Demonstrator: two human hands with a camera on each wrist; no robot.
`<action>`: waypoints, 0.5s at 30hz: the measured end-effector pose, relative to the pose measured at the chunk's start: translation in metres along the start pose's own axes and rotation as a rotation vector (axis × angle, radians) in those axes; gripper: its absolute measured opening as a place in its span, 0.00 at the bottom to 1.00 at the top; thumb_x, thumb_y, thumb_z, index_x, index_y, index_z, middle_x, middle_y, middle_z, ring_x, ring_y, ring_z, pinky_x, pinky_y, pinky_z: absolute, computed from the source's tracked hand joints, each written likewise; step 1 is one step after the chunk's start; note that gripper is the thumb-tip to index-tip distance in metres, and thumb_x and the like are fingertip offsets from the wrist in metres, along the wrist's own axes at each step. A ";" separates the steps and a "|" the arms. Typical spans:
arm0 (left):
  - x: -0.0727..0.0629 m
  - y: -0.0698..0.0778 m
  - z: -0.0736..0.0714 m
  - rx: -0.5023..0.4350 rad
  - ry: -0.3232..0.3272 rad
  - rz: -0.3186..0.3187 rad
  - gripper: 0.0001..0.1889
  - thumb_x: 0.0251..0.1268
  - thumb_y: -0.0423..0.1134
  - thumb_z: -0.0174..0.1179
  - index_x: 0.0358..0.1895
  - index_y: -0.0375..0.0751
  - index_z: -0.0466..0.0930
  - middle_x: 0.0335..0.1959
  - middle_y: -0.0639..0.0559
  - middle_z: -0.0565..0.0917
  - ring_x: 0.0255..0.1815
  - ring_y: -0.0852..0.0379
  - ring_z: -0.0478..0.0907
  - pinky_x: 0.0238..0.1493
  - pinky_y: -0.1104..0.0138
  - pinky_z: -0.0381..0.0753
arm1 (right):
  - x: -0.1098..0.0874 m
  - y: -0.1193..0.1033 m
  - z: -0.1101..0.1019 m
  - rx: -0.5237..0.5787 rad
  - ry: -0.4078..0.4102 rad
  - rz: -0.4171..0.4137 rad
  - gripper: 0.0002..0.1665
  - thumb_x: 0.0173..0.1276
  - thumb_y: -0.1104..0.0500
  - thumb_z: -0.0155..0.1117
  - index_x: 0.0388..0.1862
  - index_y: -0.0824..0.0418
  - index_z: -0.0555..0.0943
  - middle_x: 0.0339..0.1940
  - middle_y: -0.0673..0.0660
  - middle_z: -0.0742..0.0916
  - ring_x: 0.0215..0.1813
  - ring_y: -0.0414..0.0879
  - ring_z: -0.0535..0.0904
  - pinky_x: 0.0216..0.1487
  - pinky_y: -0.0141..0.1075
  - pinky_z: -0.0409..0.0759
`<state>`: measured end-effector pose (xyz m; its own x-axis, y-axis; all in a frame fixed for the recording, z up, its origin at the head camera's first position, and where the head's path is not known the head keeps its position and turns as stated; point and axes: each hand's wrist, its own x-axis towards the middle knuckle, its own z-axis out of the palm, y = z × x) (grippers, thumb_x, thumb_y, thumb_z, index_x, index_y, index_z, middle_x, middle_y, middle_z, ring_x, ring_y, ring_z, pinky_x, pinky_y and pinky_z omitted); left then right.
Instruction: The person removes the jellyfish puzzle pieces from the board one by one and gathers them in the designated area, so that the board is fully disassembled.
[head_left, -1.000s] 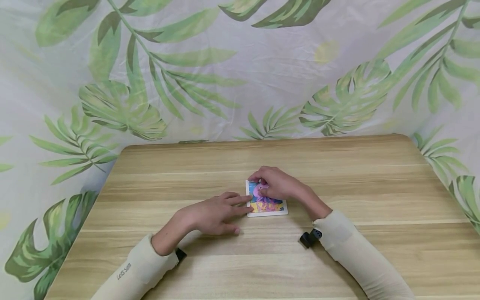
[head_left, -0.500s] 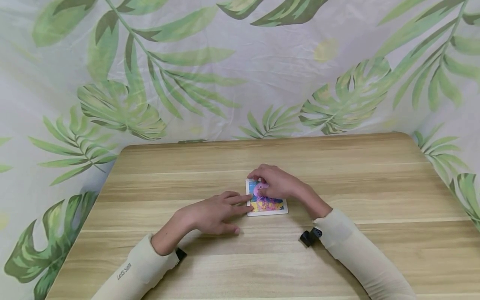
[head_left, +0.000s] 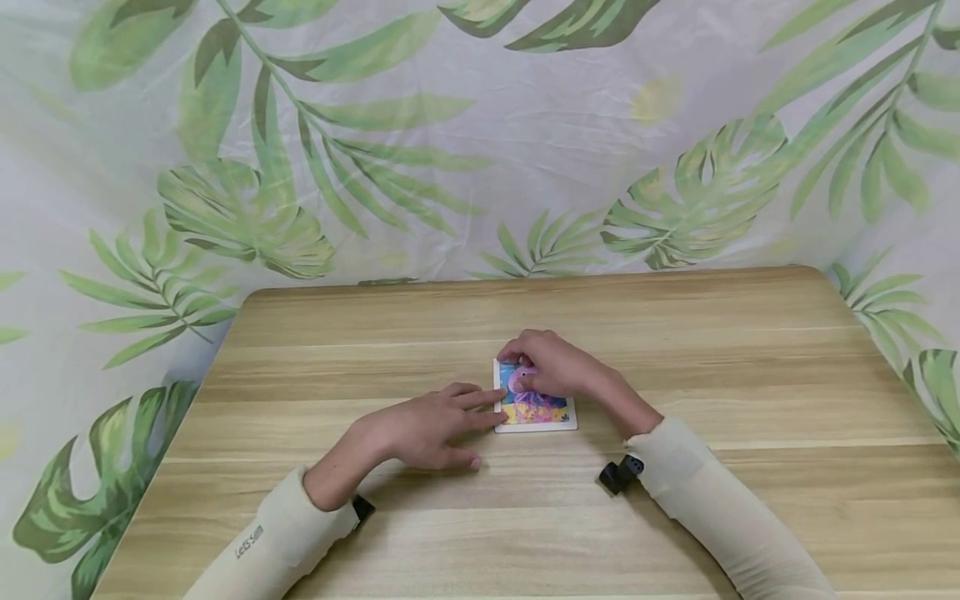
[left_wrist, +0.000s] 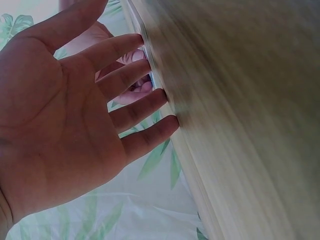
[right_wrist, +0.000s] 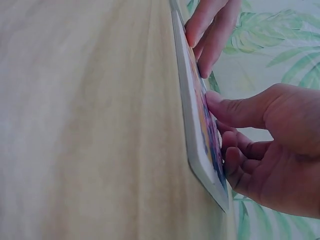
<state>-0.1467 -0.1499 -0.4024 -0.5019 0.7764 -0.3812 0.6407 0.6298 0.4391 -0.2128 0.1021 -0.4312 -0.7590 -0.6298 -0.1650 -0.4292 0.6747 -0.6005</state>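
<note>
A square, flat picture puzzle board (head_left: 534, 414) with a white border lies on the table; its picture shows a pink octopus over yellow ground and blue water. My left hand (head_left: 435, 427) reaches in from the left, fingers extended, two fingertips touching the board's left side. In the left wrist view the left hand (left_wrist: 65, 115) shows a bare palm with spread fingers. Over the upper right of the board, my right hand (head_left: 561, 367) has curled fingers, an index finger at the far edge and the thumb on the picture. The right wrist view shows its thumb (right_wrist: 240, 111) touching the surface.
The light wooden table (head_left: 300, 350) has rounded far corners. Behind it hangs a pale cloth (head_left: 525, 142) printed with green leaves. A black wrist device (head_left: 621, 475) sits by the right sleeve, and another (head_left: 363, 510) by the left.
</note>
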 end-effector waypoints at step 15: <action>0.000 0.001 0.000 0.000 -0.002 -0.010 0.34 0.80 0.51 0.62 0.84 0.49 0.66 0.90 0.50 0.55 0.89 0.38 0.51 0.84 0.41 0.61 | 0.001 0.006 0.003 0.045 0.053 -0.030 0.20 0.71 0.65 0.74 0.61 0.57 0.85 0.50 0.55 0.86 0.51 0.47 0.81 0.58 0.43 0.82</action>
<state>-0.1462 -0.1491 -0.4021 -0.5070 0.7701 -0.3872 0.6356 0.6374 0.4356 -0.2147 0.1043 -0.4373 -0.7717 -0.6272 -0.1051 -0.4305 0.6369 -0.6395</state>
